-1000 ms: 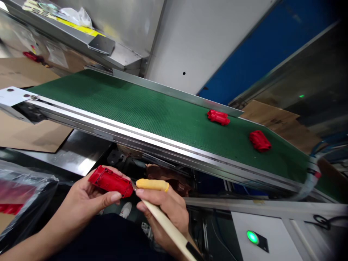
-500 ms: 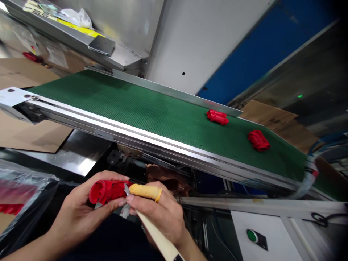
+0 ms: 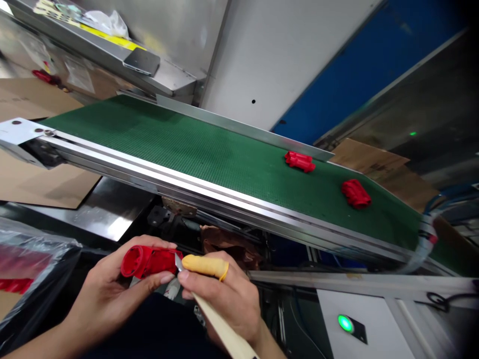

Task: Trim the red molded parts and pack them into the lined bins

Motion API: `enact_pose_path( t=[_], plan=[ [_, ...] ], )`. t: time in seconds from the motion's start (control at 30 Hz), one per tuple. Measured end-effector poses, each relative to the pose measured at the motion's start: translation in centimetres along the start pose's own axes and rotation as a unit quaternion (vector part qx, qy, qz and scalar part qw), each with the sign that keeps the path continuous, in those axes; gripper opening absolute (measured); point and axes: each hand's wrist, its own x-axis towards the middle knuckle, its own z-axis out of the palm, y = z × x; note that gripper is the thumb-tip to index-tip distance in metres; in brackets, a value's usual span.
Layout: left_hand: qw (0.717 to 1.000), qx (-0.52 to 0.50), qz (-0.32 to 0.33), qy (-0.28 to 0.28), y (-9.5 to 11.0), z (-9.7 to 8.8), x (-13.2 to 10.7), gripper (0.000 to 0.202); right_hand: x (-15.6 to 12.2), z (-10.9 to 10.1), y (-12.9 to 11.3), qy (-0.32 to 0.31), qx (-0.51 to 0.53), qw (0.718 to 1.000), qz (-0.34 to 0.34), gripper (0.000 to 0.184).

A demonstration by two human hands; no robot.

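My left hand (image 3: 119,284) grips a red plastic moulded part (image 3: 147,262), with its round open end facing left. My right hand (image 3: 224,294) is shut on a craft knife with a long cream handle (image 3: 220,324). The knife's small steel blade (image 3: 178,262) touches the right end of the red part. A yellow finger cot (image 3: 202,266) covers my right index finger, which rests along the top of the blade's base. Two similar red parts (image 3: 299,161) (image 3: 356,194) lie on the belt, out of reach of both hands.
A green conveyor belt (image 3: 187,149) with steel side rails runs diagonally above my hands. A clear plastic bag (image 3: 30,264) holding red parts lies at lower left. Cardboard sheets (image 3: 45,179) sit under the belt's left end. A green lit button (image 3: 346,323) glows at lower right.
The red part has rotated in my left hand, bringing its round end into view. The knife blade has come onto the part's right end, and the handle now leans lower.
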Motion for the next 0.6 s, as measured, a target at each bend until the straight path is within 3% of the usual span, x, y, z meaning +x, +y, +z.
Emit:
enact_pose_path(
  t=[0.3,0.4,0.53,0.6],
  plan=[
    [1.000,-0.004,0.009,-0.004,0.1,0.1,0.0,0.022,-0.1,0.4,0.3,-0.020,0.001,1.000,0.002,0.042],
    [1.000,-0.012,-0.007,-0.002,0.2,0.3,-0.1,0.023,0.1,0.1,0.5,-0.035,0.023,0.999,0.017,0.030],
    [0.995,-0.076,-0.071,-0.002,-0.1,0.6,-0.5,0.053,1.3,-1.0,0.4,-0.134,-0.012,0.991,0.005,0.013],
    [0.988,-0.123,-0.096,-0.019,-0.3,0.6,-0.6,0.070,1.8,-1.5,0.2,-0.188,-0.081,0.978,-0.023,0.017]
  ],
)
